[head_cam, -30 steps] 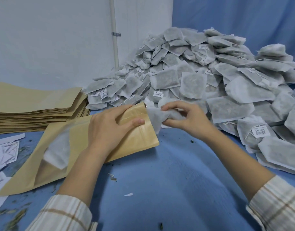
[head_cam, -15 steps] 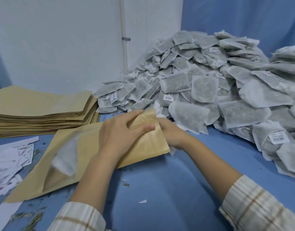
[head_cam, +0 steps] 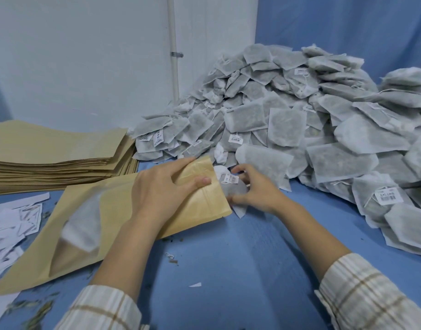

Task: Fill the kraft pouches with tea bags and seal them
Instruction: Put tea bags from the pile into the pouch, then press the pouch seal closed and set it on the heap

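A blue cloth covers the surface [head_cam: 240,270] and hangs behind it on the right, beside a white wall panel. A large heap of tea bags [head_cam: 300,120] fills the back right. At the back left lies a flat stack of kraft pouches [head_cam: 50,158], with loose white paper slips [head_cam: 11,225] in front of it. One kraft pouch [head_cam: 114,210] lies on the surface with its mouth toward the heap, and a tea bag shows through its clear window. The left hand [head_cam: 161,189] grips the mouth end of this pouch, thumb on top. The right hand [head_cam: 254,189] holds a tagged tea bag [head_cam: 233,186] in curled fingers right at the pouch mouth.
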